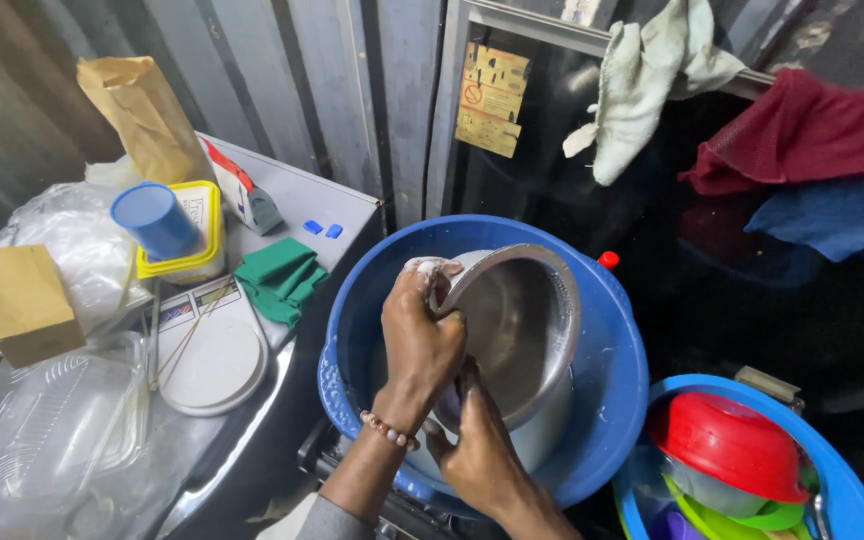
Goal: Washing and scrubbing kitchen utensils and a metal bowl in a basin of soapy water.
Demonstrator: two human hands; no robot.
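A: Where is the steel pot [517,330] sitting?

B: It is tilting inside the blue basin [612,370], just off the bench's [292,200] right edge, filling most of it and leaving little room.

A: And the hands?

B: The left hand [420,340] is closing on a soapy cloth [430,268] at the shiny rim; the right hand [477,450] is gripping the pot's lower wall.

A: Anything crowding in?

B: A second basin with a red bowl [727,440] is sitting close at the right.
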